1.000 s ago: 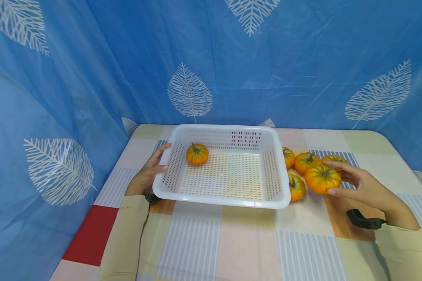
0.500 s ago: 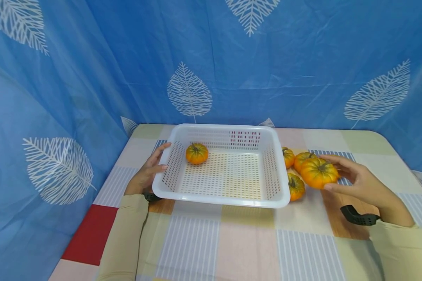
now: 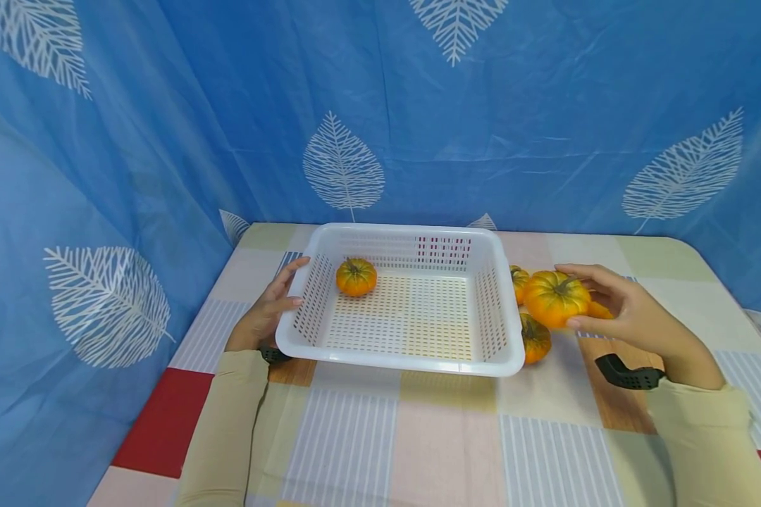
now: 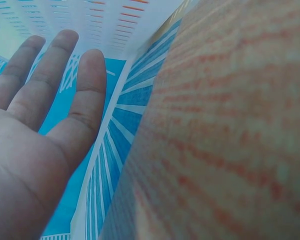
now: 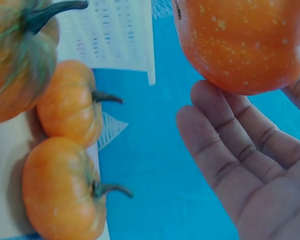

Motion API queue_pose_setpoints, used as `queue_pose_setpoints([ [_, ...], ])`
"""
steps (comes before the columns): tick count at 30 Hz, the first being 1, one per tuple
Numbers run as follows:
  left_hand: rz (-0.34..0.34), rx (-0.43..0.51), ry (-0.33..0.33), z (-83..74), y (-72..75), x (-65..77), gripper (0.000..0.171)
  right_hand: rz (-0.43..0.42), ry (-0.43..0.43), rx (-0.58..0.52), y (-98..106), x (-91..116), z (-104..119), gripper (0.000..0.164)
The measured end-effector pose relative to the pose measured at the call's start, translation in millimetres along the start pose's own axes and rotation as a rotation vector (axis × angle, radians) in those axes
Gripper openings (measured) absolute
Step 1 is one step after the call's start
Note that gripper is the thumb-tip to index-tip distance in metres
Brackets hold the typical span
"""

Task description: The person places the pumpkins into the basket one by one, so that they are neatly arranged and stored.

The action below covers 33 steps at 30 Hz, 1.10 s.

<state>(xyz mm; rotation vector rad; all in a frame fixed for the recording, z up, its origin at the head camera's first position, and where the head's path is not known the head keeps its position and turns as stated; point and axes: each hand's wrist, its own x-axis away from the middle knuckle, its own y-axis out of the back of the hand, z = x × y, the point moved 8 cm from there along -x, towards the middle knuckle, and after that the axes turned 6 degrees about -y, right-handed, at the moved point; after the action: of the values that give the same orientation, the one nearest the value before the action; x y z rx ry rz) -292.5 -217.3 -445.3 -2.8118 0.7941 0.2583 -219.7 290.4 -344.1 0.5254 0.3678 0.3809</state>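
Note:
A white slotted plastic basket stands on the table, with one orange pumpkin in its left part. At its left wall rests my left hand; the fingers look fairly straight beside the slotted wall in the left wrist view. My right hand holds another small orange pumpkin between thumb and fingers, raised above the others at the basket's right. Its speckled underside shows in the right wrist view, with the fingertips against it. The held pumpkin partly hides those behind it.
Several pumpkins lie on the table right of the basket, including one at the front, one against its side and one partly behind my right hand. A patchwork cloth covers the table. A blue leaf-print curtain hangs behind.
My right hand has moved left and slightly up with the pumpkin, bringing it nearer the basket's right rim. The left hand and the basket have stayed in place.

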Motion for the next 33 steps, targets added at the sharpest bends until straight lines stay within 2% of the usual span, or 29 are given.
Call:
queue_pose_setpoints([
  [6,-0.005,0.007,0.004,-1.6,-0.9,0.5,0.070,0.036,0.008,-0.042,-5.0,-13.3,8.3,0.080],
  [11,-0.024,0.008,0.027,-1.1,-0.4,0.4,0.071,0.040,-0.018,-0.005,-8.5,-25.4,12.8,0.078],
  [20,-0.020,0.013,0.021,-0.4,0.1,0.5,0.071,0.076,-0.049,0.058,-15.8,-46.8,24.7,0.073],
  [27,-0.010,0.010,0.013,-0.4,-0.1,0.4,0.071,0.139,-0.065,0.080,-24.4,-66.0,33.6,0.070],
  [33,-0.002,0.011,0.001,-0.7,0.2,0.1,0.070,0.198,-0.075,0.098,-29.9,-82.0,39.0,0.074],
])
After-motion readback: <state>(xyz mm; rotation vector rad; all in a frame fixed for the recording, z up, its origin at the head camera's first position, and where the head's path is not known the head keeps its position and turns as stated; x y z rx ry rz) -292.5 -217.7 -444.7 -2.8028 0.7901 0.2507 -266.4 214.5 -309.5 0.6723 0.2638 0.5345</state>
